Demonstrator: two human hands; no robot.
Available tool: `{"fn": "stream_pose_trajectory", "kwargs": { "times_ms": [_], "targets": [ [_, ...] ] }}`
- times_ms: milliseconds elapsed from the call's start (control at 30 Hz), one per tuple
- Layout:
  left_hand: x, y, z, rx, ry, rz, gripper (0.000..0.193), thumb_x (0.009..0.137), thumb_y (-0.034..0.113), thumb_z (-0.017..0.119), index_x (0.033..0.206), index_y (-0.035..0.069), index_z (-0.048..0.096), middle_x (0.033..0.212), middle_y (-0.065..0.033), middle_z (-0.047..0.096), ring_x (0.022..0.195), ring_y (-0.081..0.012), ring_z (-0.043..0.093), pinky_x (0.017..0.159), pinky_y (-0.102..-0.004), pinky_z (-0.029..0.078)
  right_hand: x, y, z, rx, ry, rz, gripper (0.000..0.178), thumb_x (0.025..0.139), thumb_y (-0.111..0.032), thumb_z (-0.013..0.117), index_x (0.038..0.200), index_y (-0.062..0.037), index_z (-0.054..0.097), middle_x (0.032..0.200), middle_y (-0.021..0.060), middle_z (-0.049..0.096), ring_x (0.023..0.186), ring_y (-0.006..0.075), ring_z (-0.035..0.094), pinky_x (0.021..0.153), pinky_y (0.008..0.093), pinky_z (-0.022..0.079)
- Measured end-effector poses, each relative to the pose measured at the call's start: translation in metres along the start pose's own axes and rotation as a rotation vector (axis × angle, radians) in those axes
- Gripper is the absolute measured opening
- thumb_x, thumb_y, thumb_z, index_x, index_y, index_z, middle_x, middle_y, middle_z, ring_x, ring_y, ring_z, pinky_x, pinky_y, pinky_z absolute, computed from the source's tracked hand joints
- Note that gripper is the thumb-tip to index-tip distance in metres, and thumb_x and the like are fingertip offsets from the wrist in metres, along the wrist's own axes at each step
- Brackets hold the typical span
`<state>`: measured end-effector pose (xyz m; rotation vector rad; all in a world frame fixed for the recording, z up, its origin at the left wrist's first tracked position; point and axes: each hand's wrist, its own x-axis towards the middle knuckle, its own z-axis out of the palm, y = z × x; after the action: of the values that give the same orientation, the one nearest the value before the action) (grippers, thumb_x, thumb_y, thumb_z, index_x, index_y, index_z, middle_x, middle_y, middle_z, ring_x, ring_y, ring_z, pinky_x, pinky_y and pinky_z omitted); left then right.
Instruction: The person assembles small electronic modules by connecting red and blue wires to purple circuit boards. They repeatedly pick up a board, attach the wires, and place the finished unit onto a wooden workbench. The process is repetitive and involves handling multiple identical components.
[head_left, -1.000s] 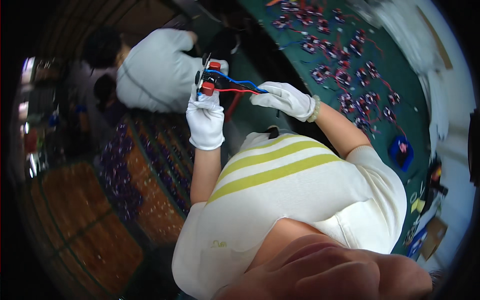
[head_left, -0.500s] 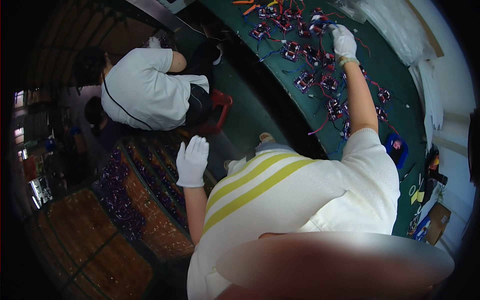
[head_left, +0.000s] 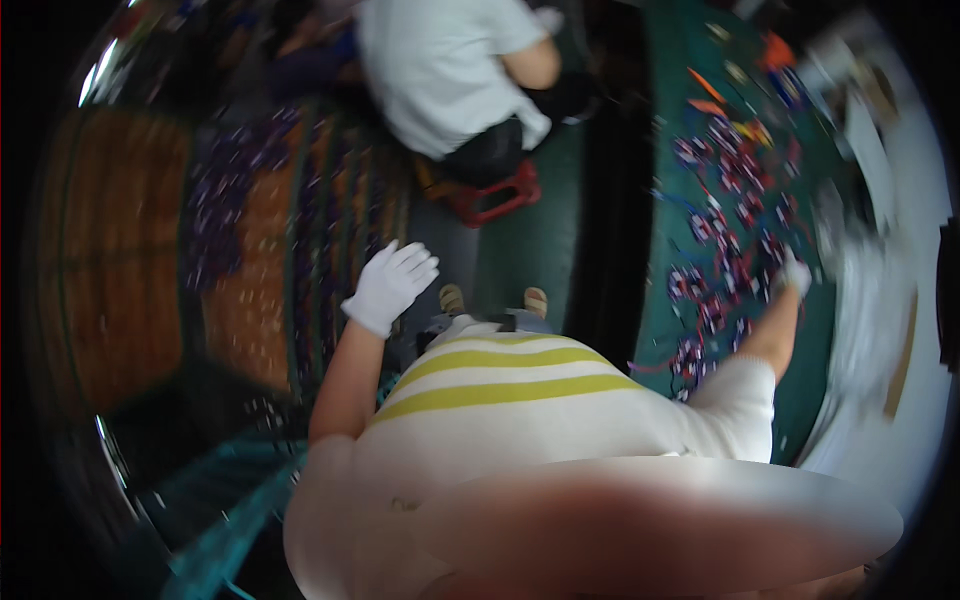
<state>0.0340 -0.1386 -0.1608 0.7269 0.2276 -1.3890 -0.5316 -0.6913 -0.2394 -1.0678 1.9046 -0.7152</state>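
My left hand, in a white glove, is held in the air in front of my body with its fingers stretched out and nothing in it. My right hand, gloved the same way, reaches over the green bench top on the right. Its fingers are smeared by motion. A small circuit board with red and blue wires is right against its fingertips; whether it is gripped I cannot make out. Several similar wired circuit boards lie in a loose cluster to the left of that hand.
A person in a white shirt sits on a red stool ahead. On the left are brown trays, some bearing dark purple boards. Orange-handled tools lie at the bench's far end. Clear plastic bags line its right side.
The view has swung round to the left, blurring the scene. Half a second ago my right hand held a circuit board above the cluster; now it is lower, at the cluster's right. My left hand stays open.
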Motion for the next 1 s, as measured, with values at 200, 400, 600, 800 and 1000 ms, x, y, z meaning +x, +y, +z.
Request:
{"fn": "stream_pose_trajectory", "kwargs": {
  "times_ms": [200,400,600,800,1000],
  "targets": [
    [-0.004,0.044,-0.048,0.028,0.163,0.199,0.038,0.1,0.027,0.037,0.122,0.001,0.054,0.122,-0.0121,0.059,0.12,-0.0223,0.049,0.103,-0.0367,0.037,-0.024,-0.025,0.01,-0.649,0.807,-0.428,0.055,0.083,-0.047,0.062,0.121,-0.0068,0.059,0.119,0.0159,0.062,0.108,0.0338,0.059,0.093,0.0433,0.046],
    [-0.053,0.121,-0.065,0.31,0.734,0.645,0.023,0.086,0.025,0.069,0.098,0.006,0.067,0.079,-0.0034,0.062,0.041,-0.003,0.038,0.035,-0.0187,0.025,-0.184,-0.06,0.145,0.428,0.214,-0.695,0.033,0.079,-0.002,0.061,0.112,0.0033,0.059,0.083,0.0123,0.067,0.053,0.013,0.052,0.049,0.0237,0.045],
    [-0.106,0.211,-0.12,0.491,0.921,0.825,0.025,0.084,0.027,0.071,0.091,0.003,0.065,0.07,-0.0031,0.062,0.041,-0.0038,0.039,0.035,-0.0199,0.027,-0.39,-0.077,0.354,0.216,-0.644,-0.397,0.043,0.094,-0.029,0.041,0.096,0.0063,0.066,0.08,0.0091,0.067,0.055,0.0133,0.054,0.05,0.0213,0.043],
    [-0.134,0.28,-0.183,0.43,0.999,0.78,0.046,0.084,0.05,0.065,0.078,0.005,0.06,0.066,-0.0052,0.061,0.039,-0.0044,0.037,0.035,-0.0212,0.027,-0.696,-0.164,0.581,-0.114,-1.356,-0.374,0.053,0.083,-0.053,0.066,0.104,-0.0058,0.054,0.078,0.0005,0.058,0.067,0.0103,0.056,0.058,0.0284,0.048],
    [-0.152,0.297,-0.241,0.479,0.866,0.717,0.056,0.092,0.054,0.05,0.078,0.002,0.066,0.045,0.0037,0.039,0.035,-0.0037,0.031,0.034,-0.0205,0.023,-0.758,-0.19,0.79,-0.84,3.82,-2.265,0.039,0.098,-0.025,0.046,0.124,0.0028,0.04,0.129,0.0207,0.043,0.125,0.0328,0.04,0.104,0.0615,0.032]
  ]
}}
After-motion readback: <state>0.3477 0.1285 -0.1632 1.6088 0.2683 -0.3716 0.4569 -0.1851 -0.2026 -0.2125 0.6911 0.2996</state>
